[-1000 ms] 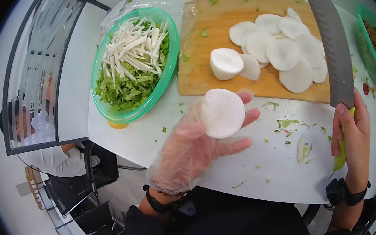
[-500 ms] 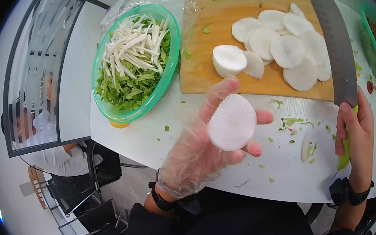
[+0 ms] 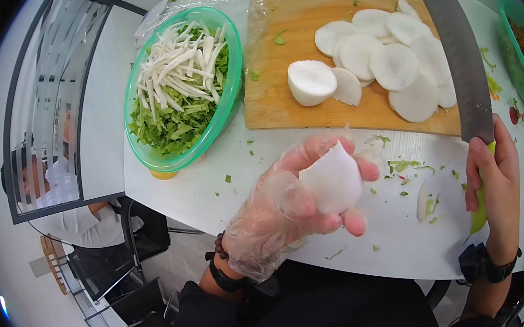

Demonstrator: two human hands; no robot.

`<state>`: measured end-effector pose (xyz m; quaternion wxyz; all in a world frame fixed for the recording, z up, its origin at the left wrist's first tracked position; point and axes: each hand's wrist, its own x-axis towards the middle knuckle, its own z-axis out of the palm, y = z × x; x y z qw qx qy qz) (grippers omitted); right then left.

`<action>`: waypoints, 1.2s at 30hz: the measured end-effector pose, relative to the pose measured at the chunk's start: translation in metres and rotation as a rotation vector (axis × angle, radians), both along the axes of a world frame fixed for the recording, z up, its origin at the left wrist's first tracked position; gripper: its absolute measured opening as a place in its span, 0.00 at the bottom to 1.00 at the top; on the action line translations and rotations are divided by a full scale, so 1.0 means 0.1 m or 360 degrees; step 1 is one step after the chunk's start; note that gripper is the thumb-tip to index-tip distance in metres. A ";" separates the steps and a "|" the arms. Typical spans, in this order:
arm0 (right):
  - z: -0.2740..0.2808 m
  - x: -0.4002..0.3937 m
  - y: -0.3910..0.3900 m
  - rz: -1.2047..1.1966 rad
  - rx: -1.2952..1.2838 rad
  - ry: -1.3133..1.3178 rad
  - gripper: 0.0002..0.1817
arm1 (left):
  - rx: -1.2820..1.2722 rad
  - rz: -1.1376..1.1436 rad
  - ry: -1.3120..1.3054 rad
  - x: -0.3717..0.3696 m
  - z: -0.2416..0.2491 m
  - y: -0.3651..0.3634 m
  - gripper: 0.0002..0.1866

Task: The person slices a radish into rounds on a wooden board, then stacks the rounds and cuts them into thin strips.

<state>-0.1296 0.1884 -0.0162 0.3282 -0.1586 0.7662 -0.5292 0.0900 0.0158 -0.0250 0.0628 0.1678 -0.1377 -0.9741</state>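
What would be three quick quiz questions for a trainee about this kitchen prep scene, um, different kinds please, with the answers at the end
1. What does the left hand hold?
A) a bottle
B) a white slice
C) a spoon

2. True or false: the right hand holds the knife by its green handle.

3. Fill in the word: in the green bowl, the white strips lie on ____ of the chopped greens.

Key: 1. B; 2. true; 3. top
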 end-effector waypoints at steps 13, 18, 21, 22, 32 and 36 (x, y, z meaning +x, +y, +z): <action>0.01 0.01 0.00 0.0034 0.0018 0.0022 0.12 | -0.0293 0.0119 -0.0192 0.01 0.04 0.09 0.30; 0.00 0.01 0.00 0.0036 0.0015 0.0019 0.12 | -0.0301 0.0143 -0.0027 -0.04 0.04 0.09 0.20; 0.00 0.00 0.00 0.0044 -0.0005 0.0013 0.12 | -0.0190 0.0140 -0.0025 -0.06 0.03 0.06 0.15; -0.01 0.00 0.01 0.0053 -0.0020 0.0001 0.12 | -0.0154 0.0128 -0.0028 -0.06 0.02 0.04 0.14; 0.01 -0.01 0.01 0.0051 -0.0016 -0.0028 0.09 | -0.0293 0.0317 -0.0224 -0.14 0.05 0.11 0.16; 0.04 -0.01 0.01 0.0030 -0.0055 -0.0047 0.08 | -0.1139 -0.0083 -0.0756 -0.25 0.22 0.07 0.15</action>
